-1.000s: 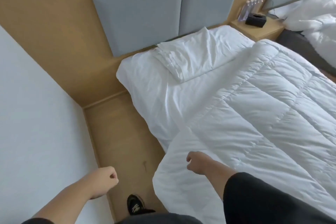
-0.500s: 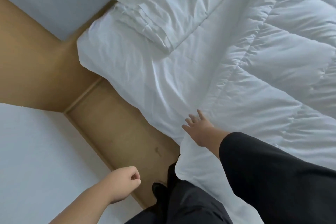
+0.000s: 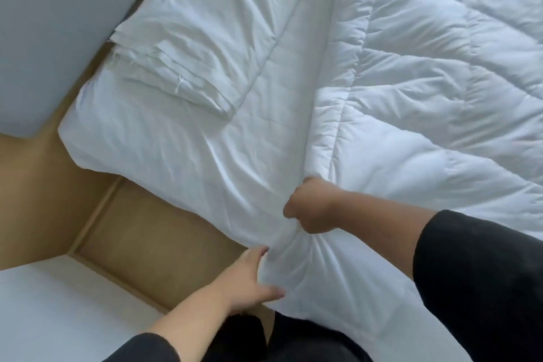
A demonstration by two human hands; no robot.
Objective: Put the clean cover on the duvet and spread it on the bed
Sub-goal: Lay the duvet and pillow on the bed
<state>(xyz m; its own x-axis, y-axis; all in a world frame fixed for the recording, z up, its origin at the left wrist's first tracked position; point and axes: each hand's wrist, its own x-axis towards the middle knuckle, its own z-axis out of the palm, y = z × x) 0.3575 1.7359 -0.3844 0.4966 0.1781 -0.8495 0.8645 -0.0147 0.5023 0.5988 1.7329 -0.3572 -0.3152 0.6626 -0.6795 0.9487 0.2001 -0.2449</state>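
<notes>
Folded clean cover (image 3: 188, 67) waits at the bed's (image 3: 141, 138) head. Left hand (image 3: 249, 282) reaches in, fingers (image 3: 261, 254) loosely spread against the duvet (image 3: 426, 97) edge. Right hand (image 3: 311, 209) is fisted, bunching that edge. Quilted, puffy, light and floppy by the look; best taken at the corners.
</notes>
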